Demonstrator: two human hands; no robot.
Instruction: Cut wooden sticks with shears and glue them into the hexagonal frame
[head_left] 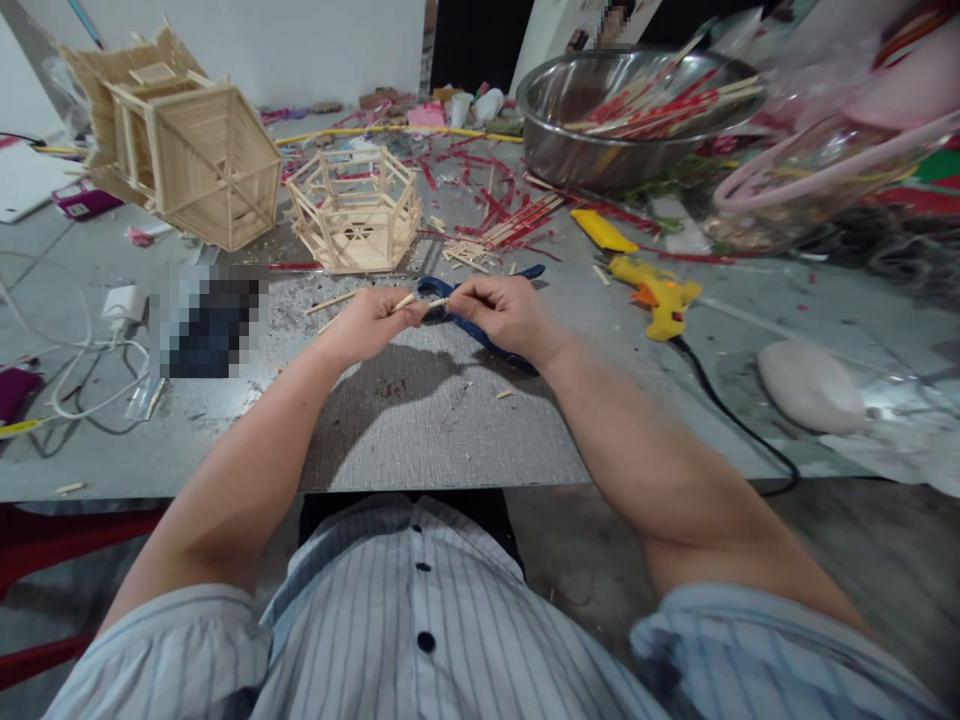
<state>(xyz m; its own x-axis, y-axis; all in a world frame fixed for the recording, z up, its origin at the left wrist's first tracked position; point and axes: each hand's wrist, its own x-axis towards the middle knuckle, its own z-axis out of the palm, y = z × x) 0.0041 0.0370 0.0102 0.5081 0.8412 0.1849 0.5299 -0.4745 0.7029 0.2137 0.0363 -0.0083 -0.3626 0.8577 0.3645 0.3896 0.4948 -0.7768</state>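
My left hand (367,325) is closed, pinching a thin wooden stick (403,302) between thumb and fingers. Close beside it my right hand (510,315) is closed too, its fingertips on a short pale stick piece (437,303) that reaches toward the left hand. Whether the two pieces are joined cannot be made out. Blue-handled pliers (486,338) lie on the table under my hands, partly covered by the right one. Just beyond stands an open hexagonal frame of wooden sticks (356,210). Loose sticks (332,302) rest by my left hand.
A larger stick-built lantern-like structure (217,170) lies tipped at left, near a pixelated dark object (210,325) and a white charger (122,308). Rightward are a yellow glue gun (660,298) with a black cord, a steel basin (559,150) holding red-and-wood sticks, and a whitish rounded object (810,387).
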